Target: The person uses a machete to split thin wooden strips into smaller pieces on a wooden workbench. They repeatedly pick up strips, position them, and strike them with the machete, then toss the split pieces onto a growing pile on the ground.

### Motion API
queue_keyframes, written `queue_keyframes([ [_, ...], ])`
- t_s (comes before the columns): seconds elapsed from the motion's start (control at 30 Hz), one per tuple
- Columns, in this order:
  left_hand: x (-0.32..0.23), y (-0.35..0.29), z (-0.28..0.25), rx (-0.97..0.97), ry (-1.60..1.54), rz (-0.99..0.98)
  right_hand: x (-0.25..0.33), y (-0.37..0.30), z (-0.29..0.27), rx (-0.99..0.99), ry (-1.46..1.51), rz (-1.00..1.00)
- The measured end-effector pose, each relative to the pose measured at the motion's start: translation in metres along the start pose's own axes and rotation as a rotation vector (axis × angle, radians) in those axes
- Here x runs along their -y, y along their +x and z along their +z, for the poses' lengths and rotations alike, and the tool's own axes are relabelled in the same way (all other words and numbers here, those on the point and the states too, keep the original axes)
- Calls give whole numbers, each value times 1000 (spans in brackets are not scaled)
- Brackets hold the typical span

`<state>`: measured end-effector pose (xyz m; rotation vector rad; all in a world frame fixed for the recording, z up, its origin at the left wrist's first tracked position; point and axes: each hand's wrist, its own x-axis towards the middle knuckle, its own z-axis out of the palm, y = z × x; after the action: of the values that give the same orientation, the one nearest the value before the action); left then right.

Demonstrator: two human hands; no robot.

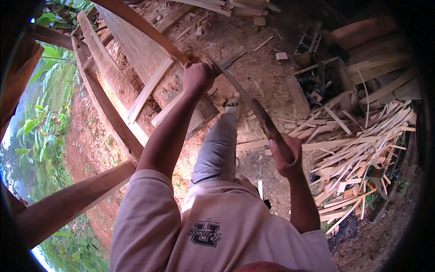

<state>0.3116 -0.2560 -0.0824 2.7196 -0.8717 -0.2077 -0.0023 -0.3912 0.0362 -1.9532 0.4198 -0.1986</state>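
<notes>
Gripping a long thin wooden strip (pixel 244 97) at both ends: left hand (pixel 198 76) clenched on its upper end at centre frame, right hand (pixel 285 154) clenched lower right. Likely mid-stroke, drawing it along the slanted beam (pixel 140 25); next calls for steady, even pull. Heap of offcut slats (pixel 362 154) at right.

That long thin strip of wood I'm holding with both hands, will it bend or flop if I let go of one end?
The strip looks long and thin, so it would probably sag and spring. It seems light, since the left hand and right hand grip only its ends. Similar slats lie split, so it may snap.
</notes>
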Motion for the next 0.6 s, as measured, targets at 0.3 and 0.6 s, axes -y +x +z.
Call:
queue_keyframes([
  [0.3,14,-16,-6,-64,-132,304,-34,-58,38,-216,166,-2],
  [0.6,-151,-53,-79,-80,39,102,33,-137,-22,-395,-56,-306],
])
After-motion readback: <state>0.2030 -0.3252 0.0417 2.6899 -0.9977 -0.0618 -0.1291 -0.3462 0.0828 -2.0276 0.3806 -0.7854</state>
